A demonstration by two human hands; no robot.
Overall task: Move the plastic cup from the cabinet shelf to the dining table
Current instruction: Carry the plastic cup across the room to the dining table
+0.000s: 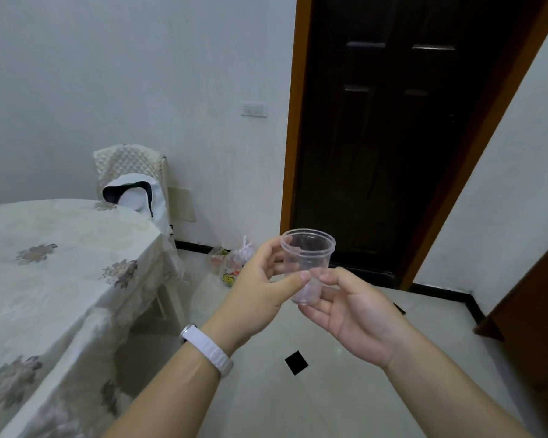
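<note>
Both forearms reach up from the bottom edge of my head view, the left one wearing a white wristband. My left hand has its fingers clamped on the plastic cup, thumb across the near side of the wall and the others round the far side. My right hand sits just beside and below it, palm up, fingers loosely curled and touching the cup's base; I cannot tell whether they grip it. I see the cup clear, upright, mouth open, held in the air above the pale tiled floor. Left of the hands stands the tabletop under a floral cloth, well apart from the cup. Beyond it a covered chair stands against the wall, and a dark door fills the frame behind the cup.
</note>
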